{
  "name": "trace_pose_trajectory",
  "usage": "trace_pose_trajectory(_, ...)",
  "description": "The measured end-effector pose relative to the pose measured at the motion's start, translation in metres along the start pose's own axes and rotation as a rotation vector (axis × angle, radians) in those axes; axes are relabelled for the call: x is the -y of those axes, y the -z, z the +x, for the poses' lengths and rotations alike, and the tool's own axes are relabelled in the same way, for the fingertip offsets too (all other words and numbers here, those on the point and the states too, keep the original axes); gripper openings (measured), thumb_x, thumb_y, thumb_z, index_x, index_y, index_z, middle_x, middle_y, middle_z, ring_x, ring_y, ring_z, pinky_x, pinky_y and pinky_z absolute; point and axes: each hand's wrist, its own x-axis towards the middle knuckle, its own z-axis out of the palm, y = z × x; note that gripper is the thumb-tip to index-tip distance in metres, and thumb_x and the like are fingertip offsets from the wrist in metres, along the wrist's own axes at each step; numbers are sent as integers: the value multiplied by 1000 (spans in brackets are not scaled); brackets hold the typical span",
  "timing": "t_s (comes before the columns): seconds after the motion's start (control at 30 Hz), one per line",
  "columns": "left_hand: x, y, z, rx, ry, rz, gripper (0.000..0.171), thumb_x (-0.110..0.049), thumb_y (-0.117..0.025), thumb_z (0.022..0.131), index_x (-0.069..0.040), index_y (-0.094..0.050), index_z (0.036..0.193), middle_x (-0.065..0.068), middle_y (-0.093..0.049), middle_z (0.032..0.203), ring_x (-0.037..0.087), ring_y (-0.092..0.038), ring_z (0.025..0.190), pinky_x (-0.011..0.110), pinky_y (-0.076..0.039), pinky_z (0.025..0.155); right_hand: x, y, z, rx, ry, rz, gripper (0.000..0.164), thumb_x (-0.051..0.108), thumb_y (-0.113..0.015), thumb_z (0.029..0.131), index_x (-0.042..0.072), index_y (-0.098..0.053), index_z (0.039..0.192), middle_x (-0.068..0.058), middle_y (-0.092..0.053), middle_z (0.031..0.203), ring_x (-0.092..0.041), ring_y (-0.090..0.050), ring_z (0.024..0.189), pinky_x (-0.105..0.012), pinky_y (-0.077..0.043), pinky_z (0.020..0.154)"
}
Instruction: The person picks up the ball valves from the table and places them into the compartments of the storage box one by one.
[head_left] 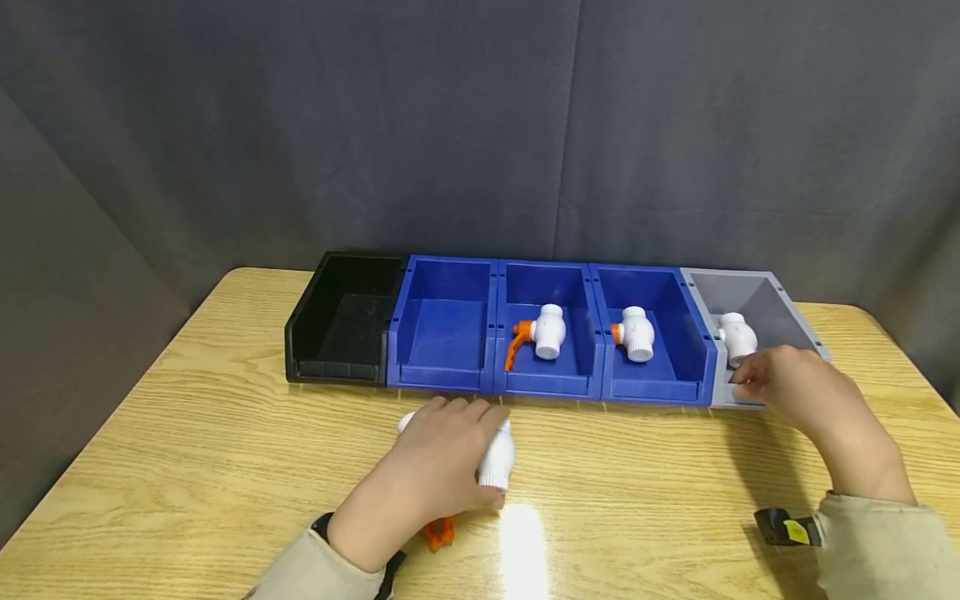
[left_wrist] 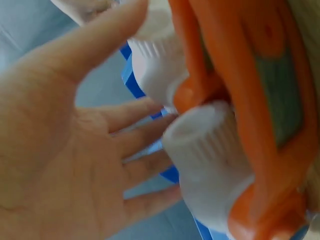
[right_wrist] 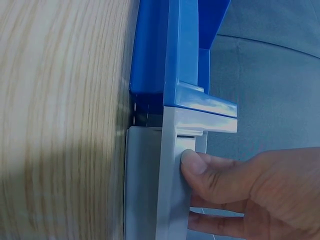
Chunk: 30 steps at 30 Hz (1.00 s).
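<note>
My left hand [head_left: 442, 458] spreads over two white ball valves on the table. Its thumb and fingers lie around the right ball valve [head_left: 498, 458], fairly straight, as the left wrist view shows. The other ball valve [left_wrist: 215, 170] is mostly under the hand in the head view. An orange lever handle [head_left: 439, 533] sticks out below the palm. At the front of the grey bin [head_left: 780, 296] is my right hand [head_left: 806, 387], with fingers loosely bent and nothing seen in them. Its thumb overlaps the bin's front lip [right_wrist: 172, 200]. Just behind the fingers lies a white valve [head_left: 738, 336].
Left of the grey bin, a blue bin [head_left: 678, 392] and another blue bin [head_left: 551, 385] each hold one orange-handled valve. A third blue bin [head_left: 450, 333] and a black bin [head_left: 352, 325] continue the row. A dark curtain [head_left: 480, 125] hangs behind the table.
</note>
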Motion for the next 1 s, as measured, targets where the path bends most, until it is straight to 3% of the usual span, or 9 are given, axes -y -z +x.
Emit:
trace_pose_trajectory(0.17,-5,-5,2,34,36,50,90,-48,-83,76,-5,-46,145,10,-54,141,30,-51,129,49,-36,108,0,-1,0,-6,5,-4,3,9,-74,86,6,-73,87,-19,-70,92,-30,-61,76,-54,-49,66)
trace_pose_trajectory(0.43,-7,-11,2,5,29,91,88,-46,-85,75,-5,-46,143,10,-57,136,30,-55,124,49,-40,105,0,-2,1,-12,16,-10,3,8,-73,87,5,-73,88,-19,-70,92,-29,-61,76,-54,-49,67)
trace_pose_trajectory(1.0,-3,-8,6,-55,-55,122,74,-47,-86,72,-5,-56,125,8,-63,120,26,-59,112,43,-44,99,3,-2,-1,-25,22,-25,3,7,-74,86,4,-74,87,-22,-70,93,-32,-62,78,-56,-49,67)
